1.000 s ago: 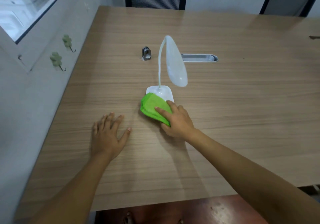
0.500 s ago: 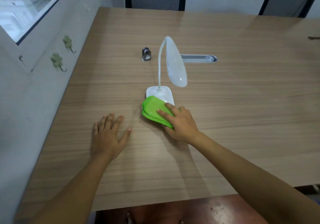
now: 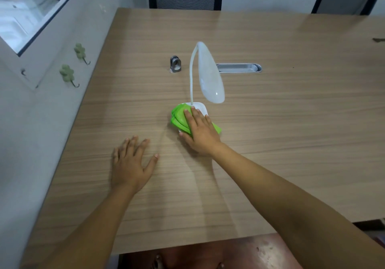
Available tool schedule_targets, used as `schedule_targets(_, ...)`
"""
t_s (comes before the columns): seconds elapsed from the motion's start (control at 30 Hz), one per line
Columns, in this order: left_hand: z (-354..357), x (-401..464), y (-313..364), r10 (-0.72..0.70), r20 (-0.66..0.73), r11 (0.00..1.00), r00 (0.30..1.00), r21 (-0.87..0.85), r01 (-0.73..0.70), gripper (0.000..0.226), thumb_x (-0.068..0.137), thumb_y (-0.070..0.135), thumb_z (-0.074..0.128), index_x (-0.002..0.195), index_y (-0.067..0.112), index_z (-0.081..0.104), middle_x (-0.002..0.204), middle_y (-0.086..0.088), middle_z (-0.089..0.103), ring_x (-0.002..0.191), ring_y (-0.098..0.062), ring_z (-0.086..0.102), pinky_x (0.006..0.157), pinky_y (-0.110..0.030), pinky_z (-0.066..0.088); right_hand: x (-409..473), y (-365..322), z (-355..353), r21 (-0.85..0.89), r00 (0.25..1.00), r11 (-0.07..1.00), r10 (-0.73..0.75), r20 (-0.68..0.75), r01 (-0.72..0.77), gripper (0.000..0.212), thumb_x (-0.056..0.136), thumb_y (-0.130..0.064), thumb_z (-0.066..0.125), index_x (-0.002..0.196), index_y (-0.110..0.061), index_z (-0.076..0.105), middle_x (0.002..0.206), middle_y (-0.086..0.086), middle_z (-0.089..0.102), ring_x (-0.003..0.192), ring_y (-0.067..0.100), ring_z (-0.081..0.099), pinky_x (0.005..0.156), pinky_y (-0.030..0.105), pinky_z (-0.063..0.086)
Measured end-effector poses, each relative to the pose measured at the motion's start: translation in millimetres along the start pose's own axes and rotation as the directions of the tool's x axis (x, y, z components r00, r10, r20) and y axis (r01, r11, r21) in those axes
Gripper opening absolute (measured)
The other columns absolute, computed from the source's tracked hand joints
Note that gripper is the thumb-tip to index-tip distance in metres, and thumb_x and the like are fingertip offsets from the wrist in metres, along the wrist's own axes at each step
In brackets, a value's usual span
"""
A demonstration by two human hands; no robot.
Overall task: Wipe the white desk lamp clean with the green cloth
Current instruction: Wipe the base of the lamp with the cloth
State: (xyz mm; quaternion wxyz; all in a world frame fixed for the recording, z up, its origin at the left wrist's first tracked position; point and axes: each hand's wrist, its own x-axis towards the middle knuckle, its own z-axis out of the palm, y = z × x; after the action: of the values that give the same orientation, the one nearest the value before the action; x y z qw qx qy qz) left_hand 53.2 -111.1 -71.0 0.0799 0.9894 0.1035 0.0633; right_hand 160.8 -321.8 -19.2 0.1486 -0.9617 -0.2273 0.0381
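Lamp (image 3: 203, 77) stands mid-table (image 3: 291, 143), square base toward the person, thin neck rising from the base and curving over into a long oval head that hangs above and right of it. Folded green cloth (image 3: 178, 117) lies over the near-left part of the base.

Right hand (image 3: 200, 133) is flat on the cloth, fingers (image 3: 188, 115) extended and close together, pressing down rather than pinching; thumb rests on the table beside the cloth. Left hand (image 3: 130, 162) is palm-down on bare wood, fingers spread, well apart from the lamp, holding nothing.

Handling, judged: lamp looks light plastic, top-heavy, base likely to slide on smooth wood. Neck looks bendable, so the head would swing under pressure. Best hold: steady the base with the free hand; support the head from behind when wiping it. Cloth is soft and conforms.
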Motion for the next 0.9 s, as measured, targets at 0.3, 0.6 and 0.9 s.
schedule_targets(0.3,0.1,0.0,-0.4,0.011,-0.017,1.0,1.0,-0.001,-0.011,0.065,0.082,0.066,0.031,0.137,0.033,0.045,0.149,-0.005,0.042,0.139,-0.027,0.033,0.113,-0.049,0.023,-20.4,9.6,-4.0,-0.169,0.959,0.948,-0.25,0.134,0.27,0.077,0.083,-0.016,0.056,0.149,-0.017,0.017,0.16,0.011,0.009,0.147,0.028,0.009,0.119,0.045,0.009)
schedule_targets(0.6,0.7,0.1,-0.3,0.004,-0.018,1.0,1.0,0.008,-0.004,0.065,0.082,0.066,0.031,0.135,0.033,0.047,0.148,-0.004,0.043,0.139,-0.027,0.034,0.113,-0.049,0.025,-39.9,23.4,-15.8,-0.014,0.936,0.947,-0.32,-0.146,0.322,0.054,0.078,-0.013,0.031,0.123,-0.006,0.061,0.128,0.02,0.062,0.116,0.036,0.059,0.097,0.046,0.049)
schedule_targets(0.9,0.1,0.7,0.8,0.001,-0.013,1.0,1.0,-0.007,-0.001,0.066,0.082,0.067,0.03,0.136,0.033,0.046,0.149,-0.004,0.042,0.14,-0.026,0.033,0.114,-0.049,0.023,-35.0,28.3,-14.1,0.042,0.975,0.977,-0.207,-0.08,0.211,0.064,0.074,-0.017,0.023,0.126,-0.009,0.058,0.135,0.016,0.057,0.126,0.037,0.05,0.105,0.048,0.042)
